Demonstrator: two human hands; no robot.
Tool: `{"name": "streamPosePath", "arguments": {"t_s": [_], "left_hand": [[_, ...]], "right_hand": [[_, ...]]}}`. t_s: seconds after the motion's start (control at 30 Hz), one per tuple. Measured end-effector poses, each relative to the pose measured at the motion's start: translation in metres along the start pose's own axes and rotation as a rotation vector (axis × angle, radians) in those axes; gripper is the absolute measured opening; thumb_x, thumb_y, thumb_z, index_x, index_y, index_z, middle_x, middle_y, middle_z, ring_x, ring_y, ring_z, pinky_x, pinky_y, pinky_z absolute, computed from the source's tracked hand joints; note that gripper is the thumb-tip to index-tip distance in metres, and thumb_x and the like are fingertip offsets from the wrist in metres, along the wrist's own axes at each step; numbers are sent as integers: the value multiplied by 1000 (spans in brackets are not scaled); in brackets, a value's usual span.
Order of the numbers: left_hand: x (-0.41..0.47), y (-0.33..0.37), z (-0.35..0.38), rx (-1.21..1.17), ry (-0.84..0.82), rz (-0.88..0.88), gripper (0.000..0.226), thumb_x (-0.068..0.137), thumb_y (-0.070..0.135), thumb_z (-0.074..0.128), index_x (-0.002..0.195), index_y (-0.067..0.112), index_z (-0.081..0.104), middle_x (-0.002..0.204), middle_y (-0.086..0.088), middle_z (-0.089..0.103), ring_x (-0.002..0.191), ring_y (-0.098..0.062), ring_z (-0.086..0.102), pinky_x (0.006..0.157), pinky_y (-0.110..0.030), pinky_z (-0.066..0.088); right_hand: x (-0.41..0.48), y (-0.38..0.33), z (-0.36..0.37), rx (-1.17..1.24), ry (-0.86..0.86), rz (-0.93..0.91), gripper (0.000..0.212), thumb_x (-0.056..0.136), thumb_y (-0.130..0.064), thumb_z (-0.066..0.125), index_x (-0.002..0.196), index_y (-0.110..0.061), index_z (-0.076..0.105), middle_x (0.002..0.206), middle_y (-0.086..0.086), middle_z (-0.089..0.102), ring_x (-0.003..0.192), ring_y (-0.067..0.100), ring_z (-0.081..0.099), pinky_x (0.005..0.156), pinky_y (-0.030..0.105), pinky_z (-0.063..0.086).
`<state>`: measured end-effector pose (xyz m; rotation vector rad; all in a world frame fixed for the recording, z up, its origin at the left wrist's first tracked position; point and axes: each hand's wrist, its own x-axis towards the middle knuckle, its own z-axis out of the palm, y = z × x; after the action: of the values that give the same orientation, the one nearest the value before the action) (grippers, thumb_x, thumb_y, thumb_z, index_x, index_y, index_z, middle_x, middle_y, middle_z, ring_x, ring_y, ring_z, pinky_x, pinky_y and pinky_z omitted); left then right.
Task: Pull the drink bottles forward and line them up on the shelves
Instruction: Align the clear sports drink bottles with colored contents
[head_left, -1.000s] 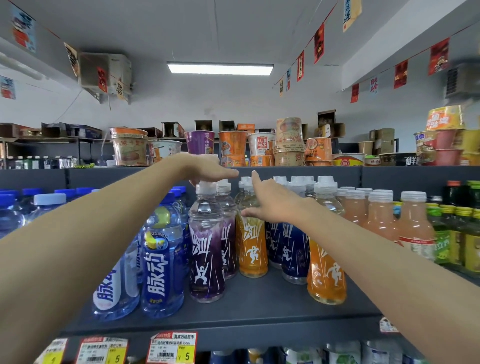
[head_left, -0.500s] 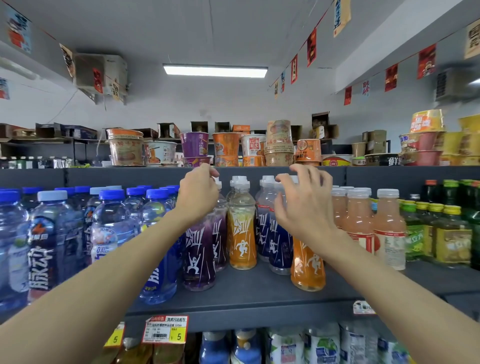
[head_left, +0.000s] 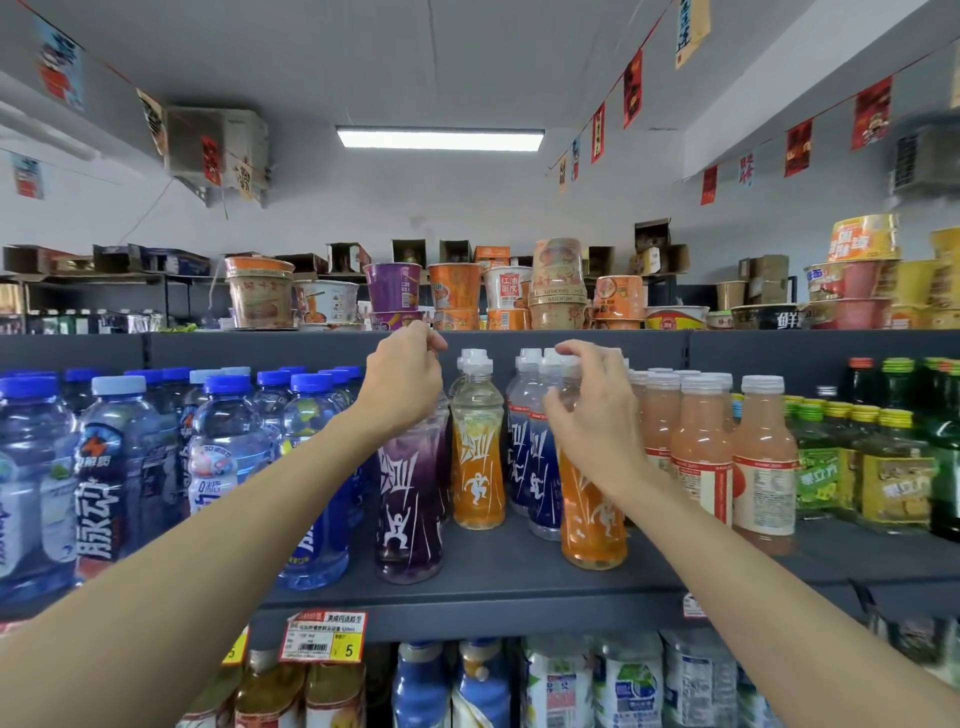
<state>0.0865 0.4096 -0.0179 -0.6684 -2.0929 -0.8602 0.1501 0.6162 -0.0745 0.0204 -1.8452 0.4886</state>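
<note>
- left hand (head_left: 402, 384) curled round the top of the purple bottle (head_left: 408, 499) — it stands upright near the shelf (head_left: 519, 577) front
- right hand (head_left: 592, 410) grips the front orange bottle (head_left: 592, 514) by the neck, same shelf

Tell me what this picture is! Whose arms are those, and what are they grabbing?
There is no machine here, just a person in a shop. The camera sits on their head and looks forward and down, so the two arms you see are their own. The left hand curls round the top of a purple bottle. The right hand curls round the top of an orange bottle. Both bottles stand upright near the front of a dark shelf. Blue-capped bottles stand to their left and pink drinks to their right. Noodle cups sit on the shelf above.
</note>
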Motion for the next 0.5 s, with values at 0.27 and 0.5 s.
{"name": "streamPosePath", "arguments": {"t_s": [0.27,0.5], "left_hand": [[-11,7,1,-85,82,39,16,100,11,51,111,15,62,113,-1,64,95,-13,57,86,-33,48],[-51,-5,17,-175,176,6,59,102,31,51,153,11,29,154,-7,40,139,-19,38,102,-22,26]], "right_hand": [[-6,-37,27,134,-47,-40,49,93,-19,68,136,-23,47,129,1,45,103,-34,33,80,-8,27],[-15,-44,29,198,-112,-87,54,97,-27,61,146,-21,38,142,3,41,111,-19,33,94,0,23]]}}
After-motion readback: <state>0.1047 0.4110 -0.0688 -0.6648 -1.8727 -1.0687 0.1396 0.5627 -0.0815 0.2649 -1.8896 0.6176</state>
